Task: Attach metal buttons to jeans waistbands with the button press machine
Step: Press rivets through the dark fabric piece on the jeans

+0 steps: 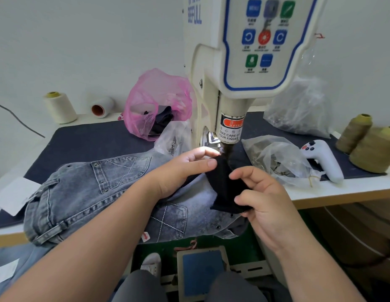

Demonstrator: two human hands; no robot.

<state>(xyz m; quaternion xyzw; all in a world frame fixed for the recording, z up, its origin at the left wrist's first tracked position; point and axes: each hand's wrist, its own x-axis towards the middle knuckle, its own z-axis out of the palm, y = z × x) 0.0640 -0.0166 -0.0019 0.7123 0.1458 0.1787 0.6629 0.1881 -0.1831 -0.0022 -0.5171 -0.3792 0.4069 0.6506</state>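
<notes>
1. Under the press head at twelve o'clock sits the button press machine, its warning sticker reading "take care of your finger", and a dark waistband strip runs right up beneath the ram.
2. Left hand — thumb and forefinger pinch the top of that dark strip, just beside the press foot.
3. Right hand, at four o'clock from the left one, fingers curled, grips the strip's lower end — both hands are holding fabric.
4. Grey jeans sprawl across the bench toward eight o'clock, pockets up, draping over the front edge.
5. A pink bag sits at eleven o'clock, and clear plastic bags lie at two o'clock beside a white handheld controller.
6. Olive thread cones stand far out at three o'clock, cream spools at ten o'clock.
7. Down at six o'clock, a blue foot pedal sits on the floor between the person's knees.
</notes>
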